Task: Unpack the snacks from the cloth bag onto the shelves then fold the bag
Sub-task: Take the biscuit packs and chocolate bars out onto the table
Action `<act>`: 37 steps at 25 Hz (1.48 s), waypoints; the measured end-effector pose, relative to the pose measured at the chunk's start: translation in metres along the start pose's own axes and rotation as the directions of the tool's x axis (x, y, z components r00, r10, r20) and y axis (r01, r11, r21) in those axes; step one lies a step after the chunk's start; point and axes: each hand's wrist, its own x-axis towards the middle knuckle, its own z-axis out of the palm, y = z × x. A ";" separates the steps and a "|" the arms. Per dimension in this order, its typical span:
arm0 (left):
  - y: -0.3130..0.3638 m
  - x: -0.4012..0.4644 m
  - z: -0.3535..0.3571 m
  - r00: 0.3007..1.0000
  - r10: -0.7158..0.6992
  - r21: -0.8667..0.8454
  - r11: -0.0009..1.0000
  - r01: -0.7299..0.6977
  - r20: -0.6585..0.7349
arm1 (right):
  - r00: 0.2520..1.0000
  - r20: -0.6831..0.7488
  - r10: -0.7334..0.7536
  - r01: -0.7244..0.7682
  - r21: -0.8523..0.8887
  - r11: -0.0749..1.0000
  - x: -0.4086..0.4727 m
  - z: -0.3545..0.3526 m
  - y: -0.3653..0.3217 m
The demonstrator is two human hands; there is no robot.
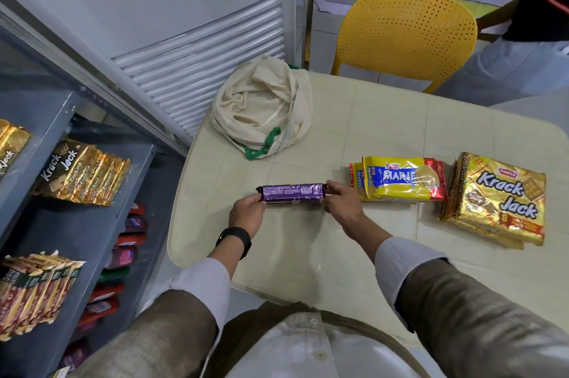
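Note:
A purple biscuit roll (292, 192) lies crosswise just above the cream table (385, 131). My left hand (248, 213) grips its left end and my right hand (343, 202) pinches its right end. The crumpled cream cloth bag (261, 106) with green handles sits slumped at the table's far left corner. To the right lie yellow Marie packs (400, 179) and a gold Krack Jack pack (495, 199). Grey shelves (83, 223) stand on the left with Krack Jack packs (83, 174) on them.
The lower shelf holds red-brown packs (34, 291) and red and purple rolls (123, 254) beside them. A yellow chair (406, 32) stands behind the table. A person (523, 38) stands at the far right. A white louvred panel (200, 69) rises behind the bag.

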 end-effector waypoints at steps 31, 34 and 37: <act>-0.004 0.025 0.013 0.992 -0.070 0.240 0.966 0.095 -0.109 | 0.990 -0.138 0.040 -0.024 0.112 0.993 -0.005 -0.014 0.003; -0.033 -0.019 0.058 0.992 -0.092 0.383 0.916 0.119 -0.088 | 0.973 -0.027 0.230 -0.210 0.321 0.923 -0.037 -0.057 0.062; -0.030 -0.069 0.136 0.976 -0.060 0.344 0.939 -0.015 0.207 | 0.943 -0.114 0.313 -0.248 0.386 0.889 -0.058 -0.123 0.120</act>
